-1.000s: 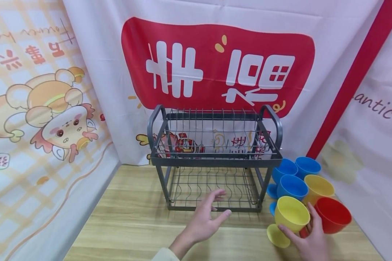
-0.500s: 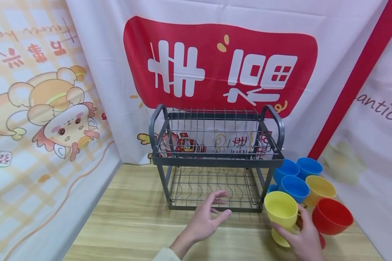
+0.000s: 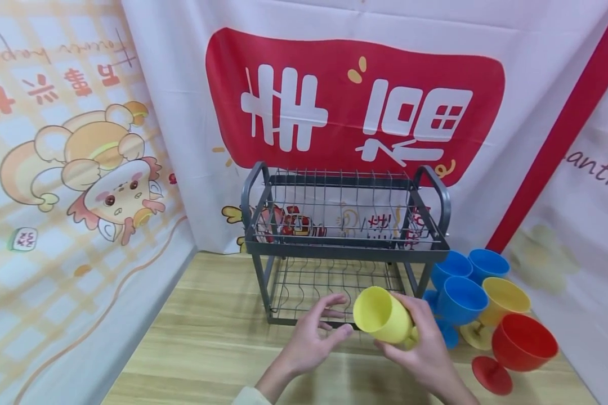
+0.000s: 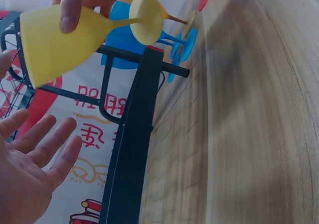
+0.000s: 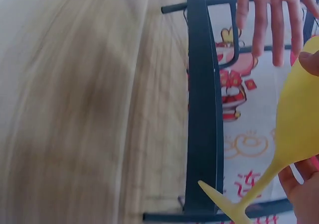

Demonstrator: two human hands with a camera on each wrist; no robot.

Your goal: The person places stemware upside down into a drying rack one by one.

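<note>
My right hand [image 3: 421, 344] grips a yellow plastic goblet [image 3: 385, 318] by its bowl, held above the table in front of the rack. The goblet tilts, its mouth toward my left hand and its stem and foot toward the right. In the left wrist view the whole goblet [image 4: 65, 42] shows, with bowl, thin stem and round foot. My left hand [image 3: 311, 340] hovers just left of the goblet's mouth, fingers spread and loosely bent, apart from it. The left wrist view shows that palm [image 4: 25, 174] holding nothing. Behind both hands stands a dark two-tier wire dish rack [image 3: 344, 250].
Right of the rack stand several goblets: blue ones [image 3: 463, 301], a darker yellow one [image 3: 506, 301] and a red one [image 3: 524, 343] nearest the front. Printed cloth [image 3: 182, 112] hangs behind and at both sides of the wooden table [image 3: 182, 337].
My right hand has lifted the yellow goblet from beside the red one, carried it left and tipped it toward my left hand. The left hand has hardly moved; the view shifts slightly.
</note>
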